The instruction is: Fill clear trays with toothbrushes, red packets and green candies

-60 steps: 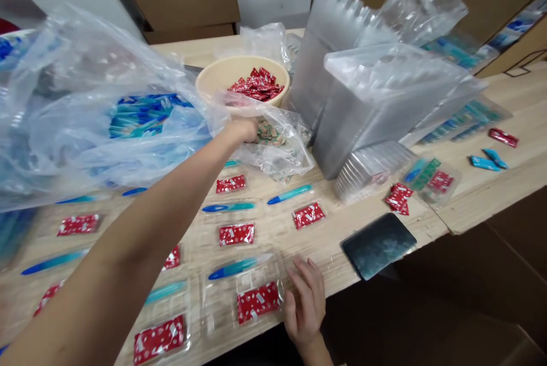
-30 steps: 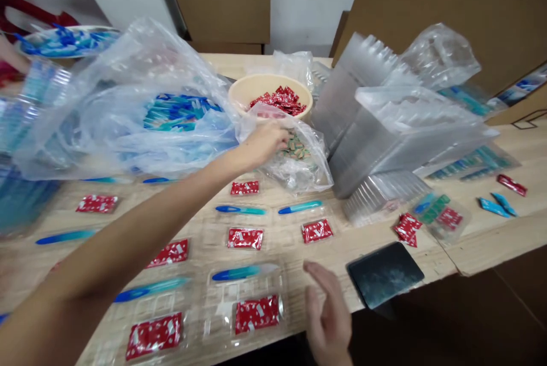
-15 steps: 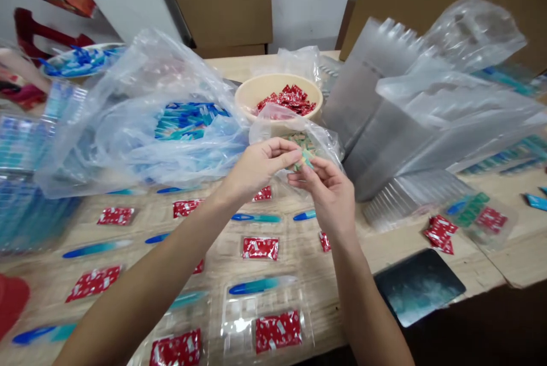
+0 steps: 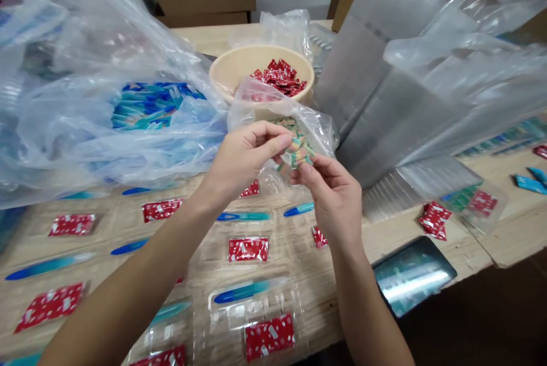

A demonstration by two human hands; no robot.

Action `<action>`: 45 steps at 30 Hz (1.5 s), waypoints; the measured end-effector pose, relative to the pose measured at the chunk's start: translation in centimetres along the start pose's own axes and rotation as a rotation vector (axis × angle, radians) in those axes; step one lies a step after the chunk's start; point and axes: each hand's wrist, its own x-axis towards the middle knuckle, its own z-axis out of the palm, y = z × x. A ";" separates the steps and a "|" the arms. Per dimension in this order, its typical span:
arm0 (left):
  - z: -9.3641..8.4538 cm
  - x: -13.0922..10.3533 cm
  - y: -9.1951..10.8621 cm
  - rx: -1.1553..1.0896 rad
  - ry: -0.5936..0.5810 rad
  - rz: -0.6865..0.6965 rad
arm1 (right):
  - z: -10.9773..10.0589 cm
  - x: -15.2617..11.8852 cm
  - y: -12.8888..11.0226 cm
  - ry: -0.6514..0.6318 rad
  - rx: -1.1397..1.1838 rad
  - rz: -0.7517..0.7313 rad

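Observation:
My left hand (image 4: 243,155) pinches a small green-and-yellow piece (image 4: 296,142) between thumb and forefinger. Close beside it, my right hand (image 4: 335,198) holds several similar small striped pieces (image 4: 301,156) at its fingertips. Both hands hover in front of a clear plastic bag (image 4: 322,129) with more such pieces inside. Below them on the table lie clear blister trays (image 4: 222,314), with red dotted packets (image 4: 248,249) and blue-and-teal pen-shaped pieces (image 4: 252,289) in or on them. What the pieces are is too blurred to tell.
Behind the bag stands a cream bowl (image 4: 222,72) of red packets. To the left, a large plastic bag (image 4: 77,138) holds blue pieces. Tall stacks of clear plastic (image 4: 380,92) rise on the right. A dark tablet or phone (image 4: 414,275) lies near the front edge.
The camera view has shifted, and most things appear farther left and the back ones higher. My hands have drawn slightly apart, the left now pinching one piece separately from those in the right.

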 end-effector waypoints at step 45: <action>0.1 -2.7 0.2 0.184 -0.013 0.205 | -0.9 -0.8 -0.3 0.067 -0.435 -0.461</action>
